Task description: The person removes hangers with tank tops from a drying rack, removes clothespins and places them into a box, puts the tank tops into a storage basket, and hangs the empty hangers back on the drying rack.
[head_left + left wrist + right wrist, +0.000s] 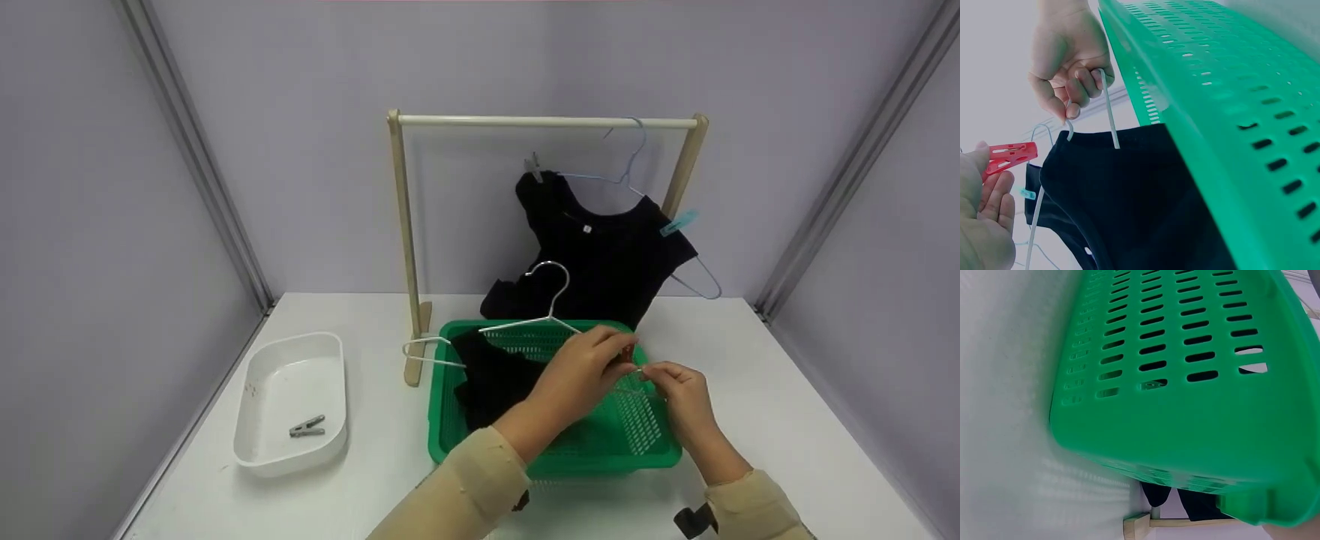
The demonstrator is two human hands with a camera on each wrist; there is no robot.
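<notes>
My left hand [577, 371] pinches a red clothespin [1010, 154] between thumb and fingers, above the right side of the green basket [555, 466]. Just to its right, the fingers of my right hand [682, 394] curl round the end of a white wire hanger [517, 324]. A black garment [1129, 197] hangs on this hanger, its shoulder close by the right fingers in the left wrist view. The garment's other side [487, 382] lies over the basket in the head view, partly hidden by my left arm. Basket wall [1185, 427] fills most of the right wrist view.
Behind the basket, a wooden rack [525, 121] carries a second black garment [600, 255] on a blue hanger [628, 165], with a grey clothespin [534, 166] and a teal clothespin [679, 223]. At left, a white tray [285, 375] holds another grey clothespin [307, 427].
</notes>
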